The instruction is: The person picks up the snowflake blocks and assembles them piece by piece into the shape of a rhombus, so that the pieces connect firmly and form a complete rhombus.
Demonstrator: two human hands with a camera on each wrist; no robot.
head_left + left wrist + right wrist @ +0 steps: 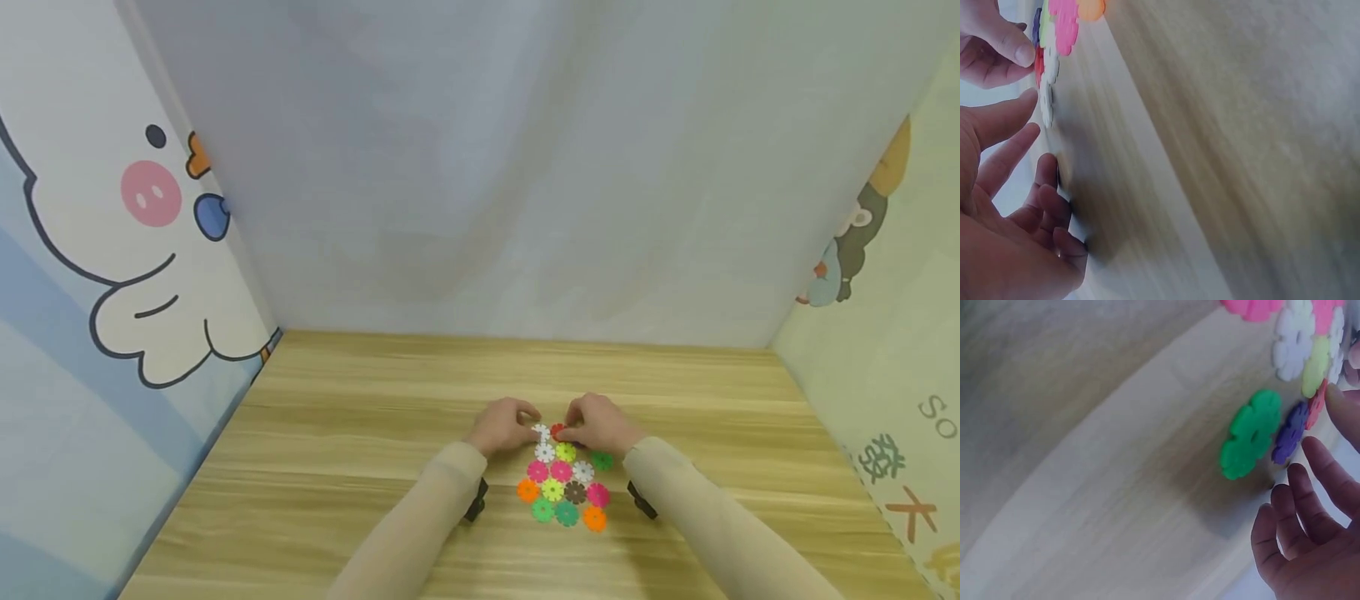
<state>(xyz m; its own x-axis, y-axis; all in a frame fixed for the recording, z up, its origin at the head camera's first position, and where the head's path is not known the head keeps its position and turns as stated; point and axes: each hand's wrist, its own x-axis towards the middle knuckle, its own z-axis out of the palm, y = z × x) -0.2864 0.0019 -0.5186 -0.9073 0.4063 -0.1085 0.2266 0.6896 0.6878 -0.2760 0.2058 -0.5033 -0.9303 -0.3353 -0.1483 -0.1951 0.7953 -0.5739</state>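
Flat, notched, flower-shaped plastic discs lie in rows on the wooden tabletop. My left hand [504,427] is at the far left corner of the group, thumb and forefinger apart on either side of a white disc [542,432]. Its other fingers rest loosely bent on the wood, as the left wrist view shows. My right hand [602,423] touches a red disc [1317,405] with its thumb tip, the forefinger extended close to the disc's edge. Beside the red one sits a purple disc [1290,433], mostly hidden under the right hand in the head view.
A green disc [602,461] lies right of the group, near the right wrist. Nearer me are rows of pink, yellow, brown, orange and teal [567,512] discs. A pale curtain [487,208] hangs behind the table, with cartoon-printed cloth [67,250] at the sides.
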